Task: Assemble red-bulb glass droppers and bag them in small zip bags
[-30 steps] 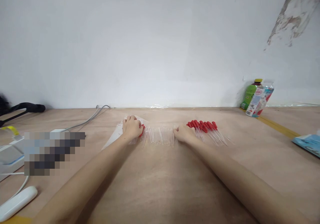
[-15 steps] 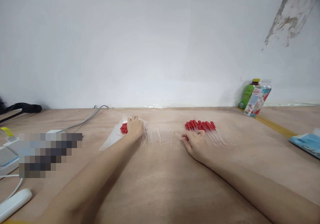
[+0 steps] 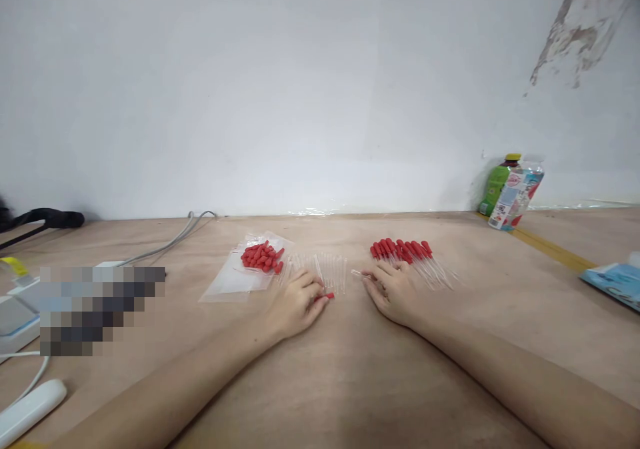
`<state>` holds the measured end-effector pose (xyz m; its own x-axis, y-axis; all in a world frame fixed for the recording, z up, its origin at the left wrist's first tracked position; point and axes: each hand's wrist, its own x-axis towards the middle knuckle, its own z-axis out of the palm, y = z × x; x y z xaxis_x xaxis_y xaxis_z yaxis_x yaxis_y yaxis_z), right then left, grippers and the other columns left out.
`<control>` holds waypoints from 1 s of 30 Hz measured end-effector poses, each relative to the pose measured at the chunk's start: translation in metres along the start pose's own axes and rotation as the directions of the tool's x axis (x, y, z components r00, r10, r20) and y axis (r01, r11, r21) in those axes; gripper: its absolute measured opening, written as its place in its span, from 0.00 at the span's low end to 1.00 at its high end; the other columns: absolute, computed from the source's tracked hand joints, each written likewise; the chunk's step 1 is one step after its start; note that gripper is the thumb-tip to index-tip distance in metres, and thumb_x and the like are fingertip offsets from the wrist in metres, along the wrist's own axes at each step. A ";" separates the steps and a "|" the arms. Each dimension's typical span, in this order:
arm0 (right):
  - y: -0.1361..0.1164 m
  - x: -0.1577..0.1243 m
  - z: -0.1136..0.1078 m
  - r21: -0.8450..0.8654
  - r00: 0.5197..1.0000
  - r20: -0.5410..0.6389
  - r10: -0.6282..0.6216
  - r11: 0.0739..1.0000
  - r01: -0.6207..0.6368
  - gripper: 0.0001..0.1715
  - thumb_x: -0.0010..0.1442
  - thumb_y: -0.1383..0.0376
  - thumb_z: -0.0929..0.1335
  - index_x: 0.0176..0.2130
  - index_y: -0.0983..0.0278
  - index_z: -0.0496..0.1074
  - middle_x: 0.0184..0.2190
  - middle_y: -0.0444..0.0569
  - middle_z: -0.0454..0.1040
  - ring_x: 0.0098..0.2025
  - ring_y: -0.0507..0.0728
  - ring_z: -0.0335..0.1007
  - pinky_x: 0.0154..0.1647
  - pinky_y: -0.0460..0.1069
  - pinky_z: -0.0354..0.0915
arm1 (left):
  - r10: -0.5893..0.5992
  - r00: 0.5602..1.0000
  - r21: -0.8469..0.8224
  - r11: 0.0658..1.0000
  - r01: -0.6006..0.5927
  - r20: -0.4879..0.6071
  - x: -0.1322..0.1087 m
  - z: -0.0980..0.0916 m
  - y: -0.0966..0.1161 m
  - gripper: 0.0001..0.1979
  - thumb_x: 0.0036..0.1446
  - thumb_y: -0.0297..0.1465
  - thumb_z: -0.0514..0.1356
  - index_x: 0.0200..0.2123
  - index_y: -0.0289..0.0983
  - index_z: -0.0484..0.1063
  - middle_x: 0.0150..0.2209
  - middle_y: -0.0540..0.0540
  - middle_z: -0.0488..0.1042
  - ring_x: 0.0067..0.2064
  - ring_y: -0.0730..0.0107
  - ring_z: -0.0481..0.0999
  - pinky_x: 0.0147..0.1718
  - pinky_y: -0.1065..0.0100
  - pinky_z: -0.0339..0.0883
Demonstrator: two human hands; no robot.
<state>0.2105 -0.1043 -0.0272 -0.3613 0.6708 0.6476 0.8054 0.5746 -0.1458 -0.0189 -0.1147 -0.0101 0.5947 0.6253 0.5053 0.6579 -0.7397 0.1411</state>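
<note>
My left hand [image 3: 299, 302] is closed on a red rubber bulb [image 3: 329, 295], pinched between thumb and fingers, its end pointing right. A thin clear dropper tube [image 3: 357, 273] is held in the fingertips of my right hand [image 3: 393, 290], its end pointing left. Between and behind the hands lies a row of clear glass tubes [image 3: 333, 270], partly covered by my left hand. To the left, a heap of loose red bulbs [image 3: 261, 256] rests on a clear plastic bag [image 3: 233, 281]. Beyond my right hand lie several droppers [image 3: 425, 262] with red bulbs fitted on their tubes.
A green bottle [image 3: 494, 189] and a patterned carton-like bottle [image 3: 516, 199] stand against the wall at the right. A blue packet [image 3: 613, 285] lies at the right edge. On the left are a grey cable [image 3: 175, 239], a white power strip [image 3: 20, 325] and a white device [image 3: 33, 409].
My left hand has moved right and toward me from the bulb heap, now with a red bulb in its fingers. My right hand stays nearly still with the tube.
</note>
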 end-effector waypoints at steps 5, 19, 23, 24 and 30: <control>-0.003 0.000 -0.003 -0.014 0.998 -0.037 -0.054 0.998 0.054 0.14 0.59 0.65 0.58 0.37 0.64 0.71 0.31 0.49 0.72 0.30 0.52 0.63 0.36 0.49 0.47 | -0.068 0.998 -0.128 0.989 0.069 0.013 -0.007 0.008 0.007 0.06 0.54 0.30 0.54 0.35 0.37 0.68 0.33 0.47 0.69 0.36 0.68 0.68 0.36 0.67 0.62; -0.004 -0.006 0.009 0.158 0.978 -0.095 -0.188 0.967 0.201 0.10 0.59 0.66 0.59 0.36 0.64 0.68 0.29 0.47 0.72 0.29 0.51 0.64 0.37 0.50 0.51 | -0.193 0.979 -0.275 0.946 0.170 -0.059 0.007 0.021 0.005 0.06 0.58 0.30 0.50 0.37 0.36 0.64 0.33 0.47 0.69 0.36 0.70 0.68 0.36 0.68 0.62; -0.005 -0.007 0.010 0.160 0.974 -0.094 -0.207 0.962 0.220 0.09 0.59 0.65 0.60 0.37 0.64 0.68 0.29 0.46 0.72 0.29 0.51 0.64 0.38 0.50 0.51 | -0.200 0.978 -0.335 0.927 0.171 -0.055 0.005 0.022 0.006 0.07 0.58 0.31 0.50 0.37 0.36 0.65 0.34 0.48 0.71 0.35 0.71 0.69 0.36 0.69 0.62; -0.005 -0.007 0.010 0.160 0.973 -0.092 -0.211 0.961 0.224 0.09 0.59 0.65 0.60 0.37 0.64 0.68 0.29 0.46 0.72 0.29 0.50 0.63 0.38 0.50 0.52 | -0.202 0.978 -0.348 0.922 0.171 -0.052 0.005 0.022 0.007 0.07 0.58 0.31 0.50 0.37 0.36 0.65 0.34 0.48 0.71 0.35 0.71 0.70 0.36 0.69 0.62; -0.008 -0.006 0.007 0.228 0.976 -0.043 -0.213 0.949 0.217 0.10 0.60 0.65 0.59 0.36 0.64 0.68 0.27 0.46 0.70 0.28 0.50 0.62 0.37 0.49 0.52 | -0.257 0.966 -0.443 0.868 0.224 -0.015 0.005 0.024 0.008 0.09 0.56 0.34 0.53 0.39 0.36 0.66 0.35 0.48 0.73 0.36 0.71 0.71 0.35 0.71 0.64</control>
<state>0.2030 -0.1101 -0.0351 -0.5038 0.5127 0.6953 0.5789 0.7978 -0.1688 0.0004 -0.1113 -0.0265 0.3986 0.7905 0.4650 0.4992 -0.6123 0.6131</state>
